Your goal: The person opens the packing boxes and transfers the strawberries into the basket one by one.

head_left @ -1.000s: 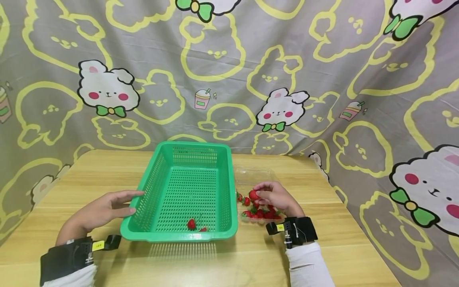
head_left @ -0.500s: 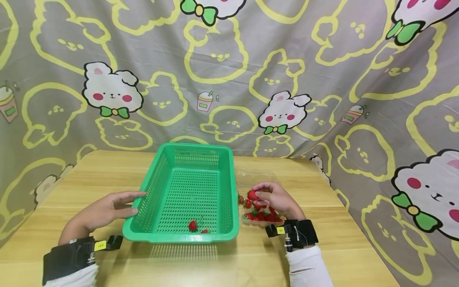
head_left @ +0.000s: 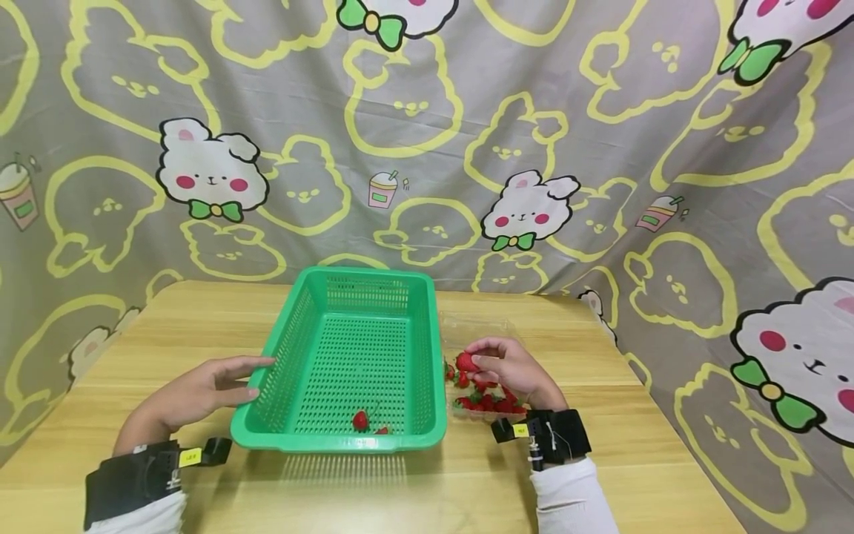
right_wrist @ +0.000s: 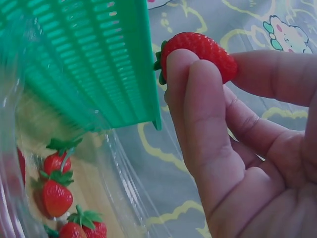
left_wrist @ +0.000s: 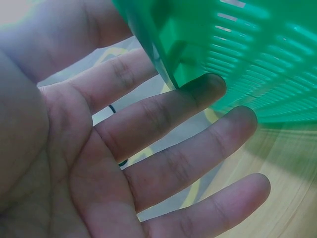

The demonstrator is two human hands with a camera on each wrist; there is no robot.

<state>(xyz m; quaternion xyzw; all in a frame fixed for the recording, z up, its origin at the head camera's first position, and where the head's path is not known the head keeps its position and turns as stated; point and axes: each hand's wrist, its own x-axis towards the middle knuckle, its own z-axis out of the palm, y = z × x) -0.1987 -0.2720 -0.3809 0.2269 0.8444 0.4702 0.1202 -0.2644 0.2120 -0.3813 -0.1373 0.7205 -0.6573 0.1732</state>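
Note:
With thumb and fingertips, my right hand pinches a red strawberry, its green leafy cap facing the basket in the right wrist view. Below that hand lies a clear plastic punnet with several strawberries in it. My left hand rests at the left side of a green slotted plastic basket. Its fingers are nearly straight and spread, thumb and index tips over the rim, the middle fingertip against the outer wall in the left wrist view. Inside the basket, near the front, lie a strawberry and part of another.
A wooden table carries the basket and punnet side by side, the punnet close to the basket's right wall. A grey patterned curtain hangs behind the table and along its sides. Each wrist wears a black camera strap.
My right hand, still pinching the strawberry, has shifted slightly left toward the basket. The left hand stays at the rim. The head view has turned a little.

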